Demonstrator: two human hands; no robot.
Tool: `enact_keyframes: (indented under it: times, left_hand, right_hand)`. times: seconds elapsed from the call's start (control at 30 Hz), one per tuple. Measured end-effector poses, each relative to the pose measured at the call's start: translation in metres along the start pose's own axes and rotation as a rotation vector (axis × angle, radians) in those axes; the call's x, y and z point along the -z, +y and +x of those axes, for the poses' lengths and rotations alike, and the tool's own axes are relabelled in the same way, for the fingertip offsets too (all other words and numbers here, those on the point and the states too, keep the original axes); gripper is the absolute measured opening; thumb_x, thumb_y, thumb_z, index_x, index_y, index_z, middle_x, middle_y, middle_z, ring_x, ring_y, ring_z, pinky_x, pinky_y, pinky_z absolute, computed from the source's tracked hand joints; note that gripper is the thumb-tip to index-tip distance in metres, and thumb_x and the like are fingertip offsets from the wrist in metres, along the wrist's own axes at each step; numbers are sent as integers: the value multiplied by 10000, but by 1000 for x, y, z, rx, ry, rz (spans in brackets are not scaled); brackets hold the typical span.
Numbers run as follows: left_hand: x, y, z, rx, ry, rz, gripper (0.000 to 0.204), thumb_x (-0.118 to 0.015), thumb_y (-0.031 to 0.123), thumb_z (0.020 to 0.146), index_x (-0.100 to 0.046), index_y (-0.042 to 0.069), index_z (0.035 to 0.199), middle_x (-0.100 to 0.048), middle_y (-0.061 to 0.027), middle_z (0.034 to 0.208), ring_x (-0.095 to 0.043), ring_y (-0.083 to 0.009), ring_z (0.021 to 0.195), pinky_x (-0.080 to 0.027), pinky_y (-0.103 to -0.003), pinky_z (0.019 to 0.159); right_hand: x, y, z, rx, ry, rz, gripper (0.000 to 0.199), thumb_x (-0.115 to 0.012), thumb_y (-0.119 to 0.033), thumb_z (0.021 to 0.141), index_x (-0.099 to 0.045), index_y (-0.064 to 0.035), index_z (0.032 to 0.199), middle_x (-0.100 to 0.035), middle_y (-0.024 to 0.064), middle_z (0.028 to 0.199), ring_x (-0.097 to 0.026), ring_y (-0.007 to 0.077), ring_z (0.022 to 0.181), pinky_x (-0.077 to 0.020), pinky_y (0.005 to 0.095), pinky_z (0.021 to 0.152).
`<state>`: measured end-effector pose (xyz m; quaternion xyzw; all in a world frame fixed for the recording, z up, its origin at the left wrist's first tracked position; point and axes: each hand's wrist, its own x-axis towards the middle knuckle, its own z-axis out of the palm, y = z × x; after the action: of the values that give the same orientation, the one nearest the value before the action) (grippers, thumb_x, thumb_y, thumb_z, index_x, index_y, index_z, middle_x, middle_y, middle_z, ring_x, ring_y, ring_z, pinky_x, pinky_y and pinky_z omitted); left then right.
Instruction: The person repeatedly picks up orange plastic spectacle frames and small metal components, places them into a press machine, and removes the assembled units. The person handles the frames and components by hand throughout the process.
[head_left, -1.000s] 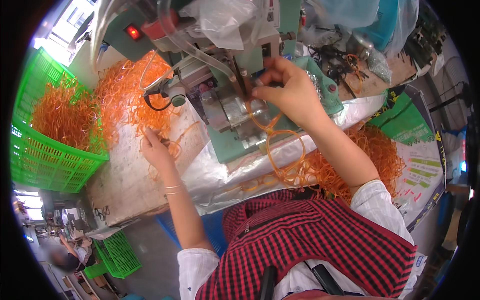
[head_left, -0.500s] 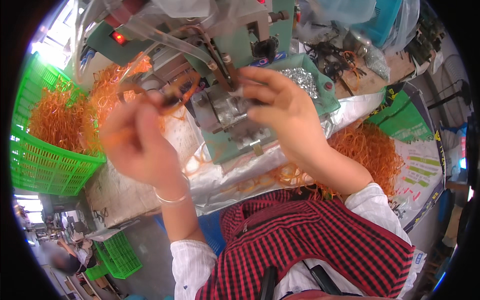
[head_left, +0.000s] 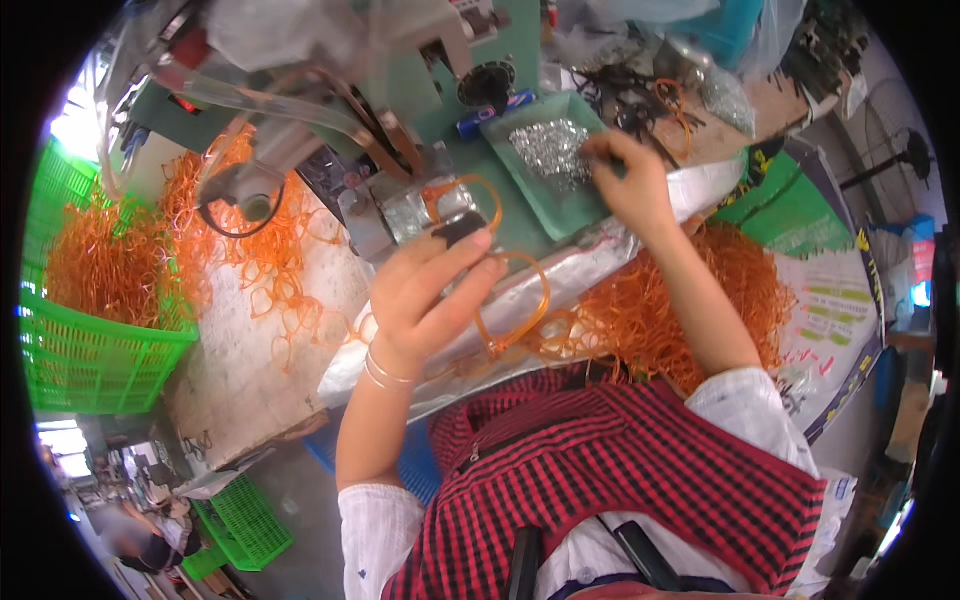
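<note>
The left hand (head_left: 430, 290) pinches a thin orange rubber loop (head_left: 515, 300); the right hand (head_left: 628, 185) pinches small silver metal clips (head_left: 550, 150) in the green square tray (head_left: 560, 215)

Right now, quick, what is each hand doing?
Left hand: closed on an orange loop, at the machine.
Right hand: fingers pinched at the green tray of silver bits; whether it holds one cannot be told.

A worker's left hand (head_left: 432, 292) is pinching an orange loop (head_left: 510, 305) beside a green machine (head_left: 430, 150), while the right hand (head_left: 628, 185) is reaching into a green tray (head_left: 560, 215) of small silver pieces (head_left: 552, 148). Orange loops are filling a green basket (head_left: 90, 360) on the tabletop (head_left: 245, 370).
</note>
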<state>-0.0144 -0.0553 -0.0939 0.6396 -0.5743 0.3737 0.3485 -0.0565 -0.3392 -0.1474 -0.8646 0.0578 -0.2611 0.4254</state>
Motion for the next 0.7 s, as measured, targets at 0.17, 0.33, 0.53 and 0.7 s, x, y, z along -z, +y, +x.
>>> enact_keyframes:
  times: [0.17,0.33,0.53,0.7]
  left_hand:
    - [-2,8,-4,76,27,-50,332,-825,3,731,-673,64,1019,-718,-145,1089,-636,-254,719,-498,-328,563]
    - [5,48,-26,318,98,89,332,-808,31,757,-674,60,1059,-681,-170,1203,-663,-304,877,-530,-433,777]
    - [91,37,-95,808,-366,388,276,-630,-14,781,-647,47,1050,-613,-169,1222,-546,-391,1117,-432,-499,990]
    - [109,17,-147,764,-375,458,183,-628,23,852,-631,35,1035,-638,-184,1163,-602,-358,1022,-493,-424,891]
  right_hand:
    - [-11,-19,-15,122,-64,-267,98,-741,-92,741,-727,-103,838,-621,80,849,-578,294,932,-477,403,827]
    - [-23,-10,-10,318,-23,-501,72,-722,-108,755,-704,-87,821,-638,81,860,-598,315,936,-479,404,814]
    - [-19,-8,-13,27,32,-262,102,-692,-94,817,-693,-46,907,-706,113,896,-672,269,845,-509,358,784]
    - [-40,-19,-3,43,-1,-196,154,-681,-55,841,-716,-36,990,-716,113,915,-682,242,850,-512,338,796]
